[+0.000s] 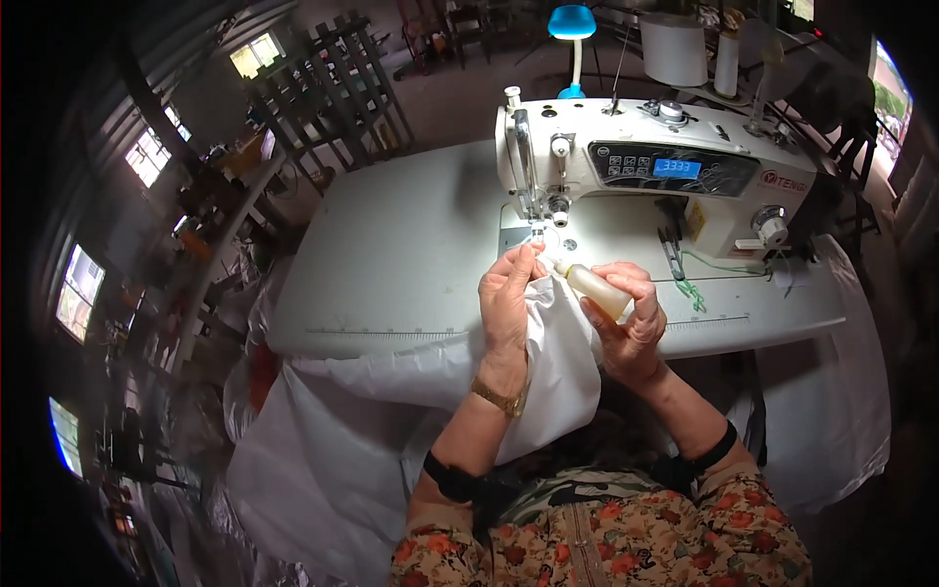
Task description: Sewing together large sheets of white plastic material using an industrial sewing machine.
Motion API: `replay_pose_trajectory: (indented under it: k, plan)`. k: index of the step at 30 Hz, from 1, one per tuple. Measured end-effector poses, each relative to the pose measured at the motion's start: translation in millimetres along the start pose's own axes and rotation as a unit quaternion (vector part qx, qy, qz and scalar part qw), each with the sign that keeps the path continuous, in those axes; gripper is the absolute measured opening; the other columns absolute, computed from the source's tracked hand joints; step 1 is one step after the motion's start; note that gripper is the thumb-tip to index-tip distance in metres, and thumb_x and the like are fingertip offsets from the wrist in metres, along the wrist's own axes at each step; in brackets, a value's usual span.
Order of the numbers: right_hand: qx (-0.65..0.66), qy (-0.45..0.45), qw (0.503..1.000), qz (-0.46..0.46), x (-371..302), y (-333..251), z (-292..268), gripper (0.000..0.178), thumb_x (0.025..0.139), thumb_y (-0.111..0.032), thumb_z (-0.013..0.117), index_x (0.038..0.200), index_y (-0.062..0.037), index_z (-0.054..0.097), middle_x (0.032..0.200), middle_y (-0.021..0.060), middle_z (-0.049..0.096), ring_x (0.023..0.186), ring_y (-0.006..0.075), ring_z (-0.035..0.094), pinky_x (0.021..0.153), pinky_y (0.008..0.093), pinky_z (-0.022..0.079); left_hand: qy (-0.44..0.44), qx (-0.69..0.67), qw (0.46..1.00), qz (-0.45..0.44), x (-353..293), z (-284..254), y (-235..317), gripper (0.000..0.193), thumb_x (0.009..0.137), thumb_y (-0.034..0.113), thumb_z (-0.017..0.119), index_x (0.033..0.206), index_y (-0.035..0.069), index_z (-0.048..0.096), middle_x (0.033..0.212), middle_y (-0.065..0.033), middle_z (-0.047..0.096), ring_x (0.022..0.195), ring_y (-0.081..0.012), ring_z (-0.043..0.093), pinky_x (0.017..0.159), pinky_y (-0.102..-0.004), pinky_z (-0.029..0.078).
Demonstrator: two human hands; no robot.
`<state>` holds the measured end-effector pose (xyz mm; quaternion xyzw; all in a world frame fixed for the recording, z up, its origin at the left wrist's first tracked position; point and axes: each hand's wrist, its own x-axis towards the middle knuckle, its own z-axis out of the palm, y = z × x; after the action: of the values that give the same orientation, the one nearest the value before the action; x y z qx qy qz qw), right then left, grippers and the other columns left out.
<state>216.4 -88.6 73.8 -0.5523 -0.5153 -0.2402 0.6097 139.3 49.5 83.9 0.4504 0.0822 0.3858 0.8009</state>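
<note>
My left hand is closed, pinching a gathered edge of white fabric between thumb and fingers, just in front of the needle area of a white sewing machine. My right hand wraps around a small translucent squeeze bottle with pale yellowish liquid. The bottle is tilted, its narrow nozzle toward the pinched fabric by my left fingertips. Whether the nozzle touches the cloth I cannot tell. From my hands the fabric drapes down over the table's front edge.
Thread snips and loose green thread lie under the machine arm at the right. A blue lamp and white thread cones stand behind. More white material hangs at the front left of the table.
</note>
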Motion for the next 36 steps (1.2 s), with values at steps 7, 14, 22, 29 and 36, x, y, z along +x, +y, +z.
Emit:
replay_pose_trajectory:
  k: [7, 14, 22, 29, 36]
  plan:
    - [0.008, 0.026, 1.000, 0.001, 3.4, -5.8, -4.5, 0.037, 0.079, -0.006, 0.077, 0.107, -0.0032, 0.053, 0.102, 0.0144, 0.066, 0.094, 0.0306, 0.062, 0.088, 0.0433, 0.048, -0.012, 0.010, 1.000, -0.017, -5.2, 8.9, 8.4, 0.023, 0.099, 0.018, 0.060, 0.098, -0.003, 0.068, 0.071, 0.0024, 0.057, 0.066, -0.0039, 0.050, 0.066, -0.0165, 0.040]
    - [0.012, 0.030, 0.999, 0.032, -1.8, -10.6, -22.2, 0.031, 0.084, -0.006, 0.072, 0.108, -0.0012, 0.053, 0.101, 0.0150, 0.065, 0.094, 0.0326, 0.061, 0.088, 0.0429, 0.048, -0.058, 0.043, 0.994, -0.082, -12.6, 21.5, 22.1, 0.019, 0.096, 0.016, 0.062, 0.098, -0.001, 0.070, 0.069, 0.0047, 0.056, 0.056, -0.0023, 0.048, 0.050, -0.0164, 0.038]
    - [0.052, -0.017, 0.976, 0.209, -23.9, -11.6, -71.2, 0.031, 0.085, -0.010, 0.073, 0.109, -0.0019, 0.056, 0.101, 0.0127, 0.065, 0.088, 0.0220, 0.062, 0.080, 0.0326, 0.050, -0.123, 0.220, 0.967, -0.030, -18.1, 28.8, 5.1, 0.024, 0.094, 0.015, 0.065, 0.110, -0.001, 0.071, 0.070, 0.0060, 0.056, 0.060, -0.0023, 0.045, 0.053, -0.0190, 0.035]
    - [0.120, 0.174, 0.907, 0.364, -50.0, 10.8, -162.1, 0.028, 0.093, -0.012, 0.063, 0.115, 0.0031, 0.056, 0.103, 0.0060, 0.064, 0.087, 0.0102, 0.060, 0.082, 0.0269, 0.050, -0.017, 0.358, 0.932, 0.048, -4.8, 5.3, 0.0, 0.015, 0.094, 0.009, 0.065, 0.093, -0.004, 0.071, 0.071, 0.0079, 0.053, 0.062, -0.0008, 0.040, 0.054, -0.0179, 0.030]
    - [0.189, 0.372, 0.836, 0.356, -64.0, 51.7, -276.0, 0.033, 0.094, -0.018, 0.065, 0.119, 0.0009, 0.056, 0.108, 0.0057, 0.060, 0.094, 0.0157, 0.060, 0.087, 0.0325, 0.051, 0.000, 0.346, 0.936, 0.066, 11.7, -24.5, -15.9, 0.014, 0.091, 0.007, 0.067, 0.081, -0.002, 0.068, 0.066, 0.0086, 0.051, 0.056, 0.0000, 0.038, 0.050, -0.0173, 0.027]
